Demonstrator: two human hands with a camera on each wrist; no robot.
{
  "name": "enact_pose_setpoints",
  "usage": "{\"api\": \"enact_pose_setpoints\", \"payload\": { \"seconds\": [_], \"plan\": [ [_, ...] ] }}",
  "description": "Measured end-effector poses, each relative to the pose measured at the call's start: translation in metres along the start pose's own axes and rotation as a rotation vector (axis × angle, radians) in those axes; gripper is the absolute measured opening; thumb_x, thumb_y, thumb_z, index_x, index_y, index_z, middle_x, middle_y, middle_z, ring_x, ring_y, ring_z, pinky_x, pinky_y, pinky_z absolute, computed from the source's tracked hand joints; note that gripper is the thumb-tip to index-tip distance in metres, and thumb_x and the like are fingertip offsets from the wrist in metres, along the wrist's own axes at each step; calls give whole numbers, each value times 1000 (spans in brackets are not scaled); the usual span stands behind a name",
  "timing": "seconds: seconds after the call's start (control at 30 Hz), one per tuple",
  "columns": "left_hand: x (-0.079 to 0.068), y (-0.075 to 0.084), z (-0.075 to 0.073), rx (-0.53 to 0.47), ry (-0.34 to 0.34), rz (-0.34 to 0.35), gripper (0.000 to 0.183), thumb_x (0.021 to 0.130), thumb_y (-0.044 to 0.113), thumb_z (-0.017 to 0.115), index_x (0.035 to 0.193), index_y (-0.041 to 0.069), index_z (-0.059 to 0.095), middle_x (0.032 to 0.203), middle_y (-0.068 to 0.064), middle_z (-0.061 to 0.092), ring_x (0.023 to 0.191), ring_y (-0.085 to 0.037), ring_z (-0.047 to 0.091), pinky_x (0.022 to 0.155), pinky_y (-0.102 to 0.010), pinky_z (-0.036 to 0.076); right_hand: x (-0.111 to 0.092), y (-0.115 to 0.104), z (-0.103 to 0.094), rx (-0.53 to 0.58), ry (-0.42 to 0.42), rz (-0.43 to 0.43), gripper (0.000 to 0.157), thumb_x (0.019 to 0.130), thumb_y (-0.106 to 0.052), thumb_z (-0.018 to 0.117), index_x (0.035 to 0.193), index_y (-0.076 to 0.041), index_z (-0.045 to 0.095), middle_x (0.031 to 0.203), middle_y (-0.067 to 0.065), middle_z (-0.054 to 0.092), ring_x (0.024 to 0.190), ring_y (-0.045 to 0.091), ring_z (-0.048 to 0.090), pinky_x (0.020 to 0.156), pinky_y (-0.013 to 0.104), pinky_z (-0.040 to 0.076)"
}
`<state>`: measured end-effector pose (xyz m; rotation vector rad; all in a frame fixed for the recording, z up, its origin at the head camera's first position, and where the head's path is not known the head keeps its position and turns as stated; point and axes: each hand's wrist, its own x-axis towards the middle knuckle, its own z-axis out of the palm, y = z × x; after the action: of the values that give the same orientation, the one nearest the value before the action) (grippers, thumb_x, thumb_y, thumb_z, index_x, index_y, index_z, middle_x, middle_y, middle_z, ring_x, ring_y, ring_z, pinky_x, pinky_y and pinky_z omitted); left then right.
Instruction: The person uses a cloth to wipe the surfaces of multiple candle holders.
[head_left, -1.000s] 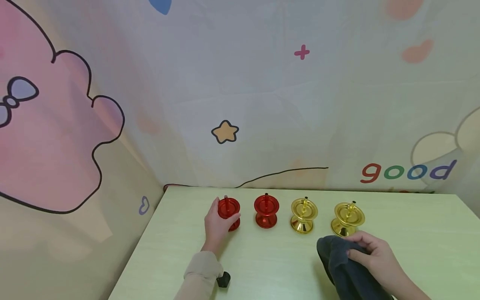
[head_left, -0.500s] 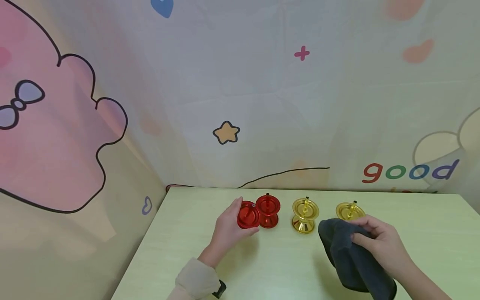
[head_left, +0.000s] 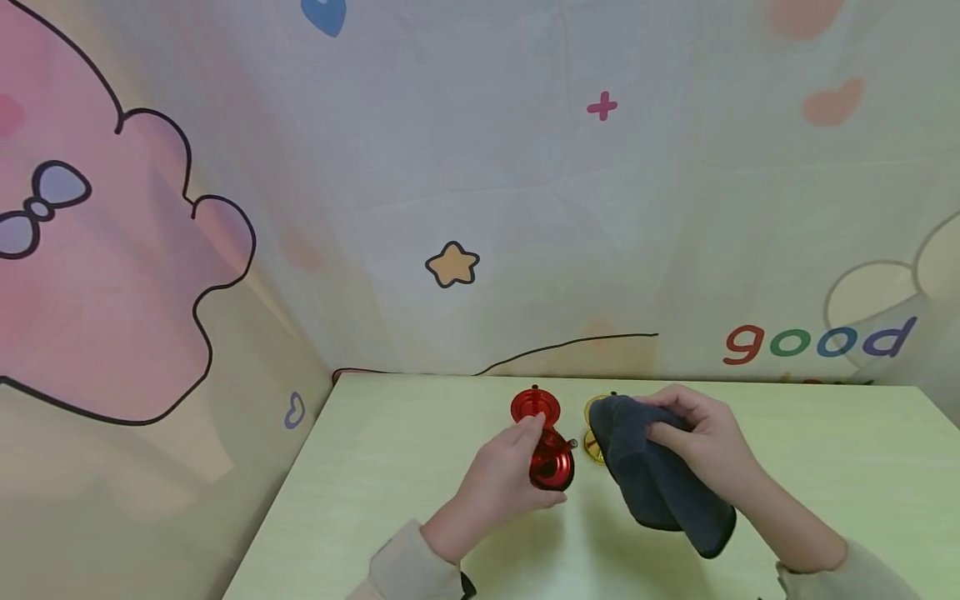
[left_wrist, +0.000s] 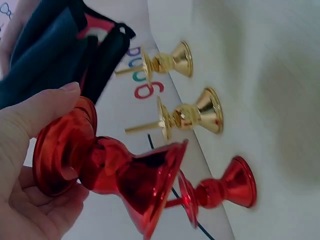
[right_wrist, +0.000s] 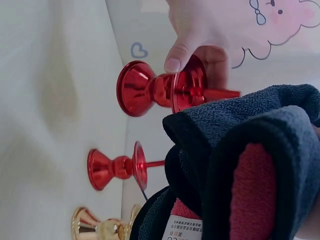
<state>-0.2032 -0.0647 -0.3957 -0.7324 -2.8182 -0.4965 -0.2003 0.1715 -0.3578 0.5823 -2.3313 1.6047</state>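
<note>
My left hand (head_left: 498, 475) grips a shiny red candle holder (head_left: 553, 462) by its dish, lifted above the table and tilted with its spike toward the right. In the left wrist view, thumb and fingers wrap the dish of this red candle holder (left_wrist: 107, 162), its flared base sticking out free. My right hand (head_left: 708, 442) pinches a folded dark blue-grey cloth (head_left: 660, 467) close to the right of the held candle holder. The right wrist view shows the cloth (right_wrist: 260, 150) with red inner sides and a white label, overlapping the candle holder's spike (right_wrist: 222, 94).
A second red candle holder (head_left: 534, 404) stands behind the left hand. Two gold candle holders, one nearer (left_wrist: 192, 112) and one farther (left_wrist: 172, 60), stand in line with it; the cloth covers most of them in the head view. A printed curtain (head_left: 525, 208) hangs behind the pale table (head_left: 360, 467).
My left hand has lifted the leftmost red candle holder off the table, carried it right and nearer, and tilted it. My right hand has brought the cloth leftward to it.
</note>
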Motion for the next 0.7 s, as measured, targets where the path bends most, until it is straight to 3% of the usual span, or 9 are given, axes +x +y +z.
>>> {"api": "enact_pose_setpoints", "payload": {
  "seconds": [0.23, 0.37, 0.53, 0.63, 0.7],
  "plan": [
    [4, 18, -2, 11, -30, 9, 88, 63, 44, 76, 132, 3, 39, 128, -10, 50, 116, -22, 49, 91, -34, 45, 9, 0, 17, 31, -89, -32, 18, 79, 3, 59, 96, 2, 61, 86, -22, 61, 71, 4, 59, 60, 21, 49],
    [6, 22, -1, -8, -37, -9, 89, 63, 43, 75, 132, 3, 37, 127, -11, 51, 114, -22, 50, 91, -33, 45, 8, 4, 22, 37, -159, 12, 19, 82, -3, 59, 100, -1, 61, 91, -9, 63, 74, 5, 58, 63, 23, 50],
    [7, 22, 0, 26, 19, 2, 89, 62, 45, 75, 130, 1, 40, 124, -10, 53, 108, -22, 55, 87, -32, 47, 4, 11, 28, -45, -243, 35, 24, 84, -15, 59, 107, -8, 62, 109, 11, 61, 96, 13, 58, 73, 20, 50],
    [7, 21, 0, 50, 65, 19, 87, 60, 46, 76, 127, 0, 43, 121, -10, 56, 104, -22, 57, 85, -32, 49, 2, 14, 31, -100, -273, 7, 27, 84, -19, 60, 110, -11, 61, 117, 12, 58, 108, 24, 54, 81, 19, 46],
    [6, 20, 1, 62, 91, 28, 84, 60, 46, 76, 124, 0, 46, 118, -9, 57, 100, -21, 58, 83, -30, 50, 2, 16, 32, -129, -279, -9, 28, 83, -20, 61, 110, -12, 61, 115, 11, 59, 104, 26, 55, 81, 19, 47]
  ]
}}
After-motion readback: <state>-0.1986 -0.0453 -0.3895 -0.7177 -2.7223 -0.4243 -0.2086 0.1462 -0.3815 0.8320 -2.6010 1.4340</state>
